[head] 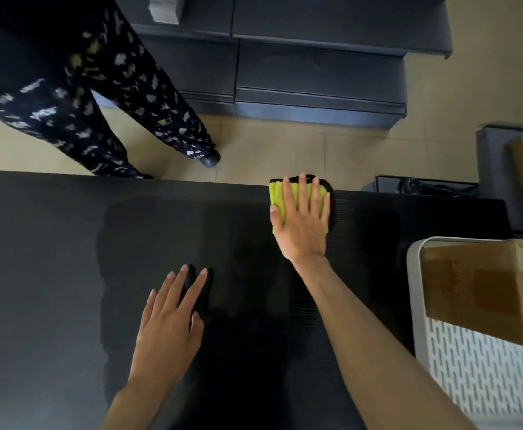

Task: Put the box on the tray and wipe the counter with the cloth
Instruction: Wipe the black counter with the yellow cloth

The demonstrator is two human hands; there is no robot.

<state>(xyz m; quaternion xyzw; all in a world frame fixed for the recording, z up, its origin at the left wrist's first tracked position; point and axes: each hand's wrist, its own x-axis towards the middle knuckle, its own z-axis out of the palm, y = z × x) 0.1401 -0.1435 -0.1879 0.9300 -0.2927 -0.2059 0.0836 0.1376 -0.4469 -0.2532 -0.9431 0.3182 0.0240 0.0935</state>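
Observation:
My right hand [302, 221] lies flat, fingers spread, pressing a folded yellow cloth with a black edge [277, 197] onto the black counter [52, 274] near its far edge. My left hand [168, 324] rests palm down on the counter, closer to me, holding nothing. At the right a brown cardboard box [483, 290] sits on a white perforated tray [483, 377]. A darker damp-looking patch covers the middle of the counter.
A person in dark patterned trousers [99, 97] stands on the tiled floor beyond the counter at the left. Dark drawer cabinets [316, 63] line the far side. A dark bin with a cardboard piece [514, 175] stands at the right.

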